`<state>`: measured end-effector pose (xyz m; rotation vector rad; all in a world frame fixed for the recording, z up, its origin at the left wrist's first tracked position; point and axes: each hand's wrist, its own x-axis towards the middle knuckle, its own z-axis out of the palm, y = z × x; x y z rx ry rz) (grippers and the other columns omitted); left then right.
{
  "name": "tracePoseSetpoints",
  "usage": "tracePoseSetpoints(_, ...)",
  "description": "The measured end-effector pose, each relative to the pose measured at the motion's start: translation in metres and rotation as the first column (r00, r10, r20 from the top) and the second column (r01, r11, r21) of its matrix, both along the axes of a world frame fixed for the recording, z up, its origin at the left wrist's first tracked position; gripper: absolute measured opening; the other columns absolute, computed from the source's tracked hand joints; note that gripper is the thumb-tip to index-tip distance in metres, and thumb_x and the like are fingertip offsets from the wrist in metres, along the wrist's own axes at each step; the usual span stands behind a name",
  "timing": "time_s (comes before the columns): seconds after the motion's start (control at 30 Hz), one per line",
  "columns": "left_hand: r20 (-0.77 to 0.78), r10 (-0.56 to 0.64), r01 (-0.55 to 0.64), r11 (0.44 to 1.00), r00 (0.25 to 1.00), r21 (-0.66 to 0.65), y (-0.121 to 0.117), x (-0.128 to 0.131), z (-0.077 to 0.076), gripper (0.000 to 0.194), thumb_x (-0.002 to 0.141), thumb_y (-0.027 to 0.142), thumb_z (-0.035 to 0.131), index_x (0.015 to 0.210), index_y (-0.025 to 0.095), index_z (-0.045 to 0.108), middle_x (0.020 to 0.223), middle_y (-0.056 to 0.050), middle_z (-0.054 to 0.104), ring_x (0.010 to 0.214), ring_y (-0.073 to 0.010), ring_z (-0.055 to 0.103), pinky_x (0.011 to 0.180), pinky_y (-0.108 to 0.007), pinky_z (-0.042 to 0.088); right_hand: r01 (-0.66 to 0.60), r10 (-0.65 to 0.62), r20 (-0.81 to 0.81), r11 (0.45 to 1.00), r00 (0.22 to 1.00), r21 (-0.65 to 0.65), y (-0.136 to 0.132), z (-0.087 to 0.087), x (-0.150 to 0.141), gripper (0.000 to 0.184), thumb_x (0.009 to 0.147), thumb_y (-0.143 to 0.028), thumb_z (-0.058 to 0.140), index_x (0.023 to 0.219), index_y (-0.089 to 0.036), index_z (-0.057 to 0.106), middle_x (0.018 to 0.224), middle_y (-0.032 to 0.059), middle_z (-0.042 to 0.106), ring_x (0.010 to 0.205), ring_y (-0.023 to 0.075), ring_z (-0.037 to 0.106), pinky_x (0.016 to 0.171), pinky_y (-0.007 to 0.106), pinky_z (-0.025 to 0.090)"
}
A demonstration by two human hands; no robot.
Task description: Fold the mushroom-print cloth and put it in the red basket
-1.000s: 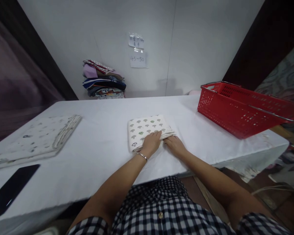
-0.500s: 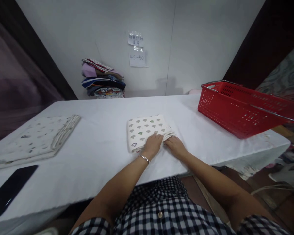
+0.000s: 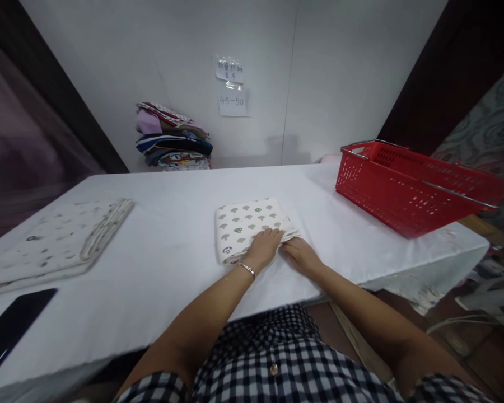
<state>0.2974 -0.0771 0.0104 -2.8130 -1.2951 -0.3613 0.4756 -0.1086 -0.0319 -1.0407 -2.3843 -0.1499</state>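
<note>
A folded white cloth [image 3: 247, 221] printed with grey, green and dark mushroom shapes lies on the white-covered table. My left hand [image 3: 265, 247], a bracelet at its wrist, is over the cloth's near edge with its fingers on the top layer, closed on the fabric. Close beside it, my right hand [image 3: 301, 256] has its fingers curled at the near right corner, gripping the layered edge; its fingertips are partly hidden under the fabric.
Left on the table [image 3: 163, 291] lies a larger folded patterned cloth [image 3: 63, 235], with a dark phone-like slab [image 3: 14, 330] nearer me. A red basket [image 3: 386, 196] stands at the right. Behind the far edge is a pile of folded fabrics [image 3: 174, 140]; paper signs [image 3: 233, 102] hang on the wall.
Both hands stay at the cloth's near right edge; the left fingers have shifted slightly toward the corner. The whole view has moved a little.
</note>
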Motion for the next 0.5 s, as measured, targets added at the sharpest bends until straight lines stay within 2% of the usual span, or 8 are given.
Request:
tracePoseSetpoints(0.13, 0.017, 0.031, -0.032, 0.999, 0.999, 0.026, 0.003, 0.000, -0.002, 0.037, 0.091, 0.012, 0.037, 0.125, 0.023, 0.048, 0.129, -0.005, 0.054, 0.114, -0.0191, 0.048, 0.094, -0.033, 0.038, -0.016, 0.017, -0.013, 1.000, 1.000, 0.015, -0.003, 0.003, 0.000, 0.027, 0.090, -0.014, 0.041, 0.102, -0.014, 0.066, 0.108, 0.0125, 0.066, 0.106, 0.0218, 0.056, 0.090, 0.041, 0.045)
tracePoseSetpoints(0.27, 0.003, -0.008, 0.008, 1.000, 1.000, -0.005, -0.001, 0.001, -0.015, 0.037, 0.092, 0.014, 0.037, 0.126, 0.023, 0.048, 0.125, -0.006, 0.056, 0.116, -0.0195, 0.048, 0.095, -0.034, 0.038, -0.037, 0.037, -0.019, 0.999, 0.999, -0.001, -0.007, 0.006, 0.000, 0.028, 0.088, -0.011, 0.043, 0.107, -0.016, 0.063, 0.110, 0.0116, 0.065, 0.109, 0.0218, 0.054, 0.092, 0.042, 0.045)
tracePoseSetpoints(0.37, 0.013, -0.003, 0.003, 1.000, 1.000, -0.012, -0.002, 0.000, -0.024, 0.038, 0.092, 0.015, 0.037, 0.127, 0.025, 0.048, 0.126, -0.005, 0.056, 0.118, -0.0196, 0.047, 0.097, -0.035, 0.038, -0.054, 0.053, -0.020, 0.998, 0.998, -0.015, -0.012, 0.003, 0.004, 0.027, 0.086, -0.010, 0.044, 0.103, -0.017, 0.064, 0.108, 0.0110, 0.066, 0.108, 0.0218, 0.055, 0.091, 0.043, 0.046)
tracePoseSetpoints(0.5, 0.022, -0.019, 0.019, 1.000, 1.000, -0.007, -0.001, -0.001, -0.023, 0.036, 0.093, 0.017, 0.037, 0.126, 0.025, 0.049, 0.125, -0.004, 0.057, 0.117, -0.0195, 0.048, 0.096, -0.035, 0.038, -0.019, 0.020, -0.137, 1.000, 0.990, 0.005, -0.019, 0.005, 0.011, 0.032, 0.086, -0.010, 0.042, 0.109, -0.019, 0.062, 0.112, 0.0097, 0.065, 0.108, 0.0210, 0.057, 0.091, 0.042, 0.048)
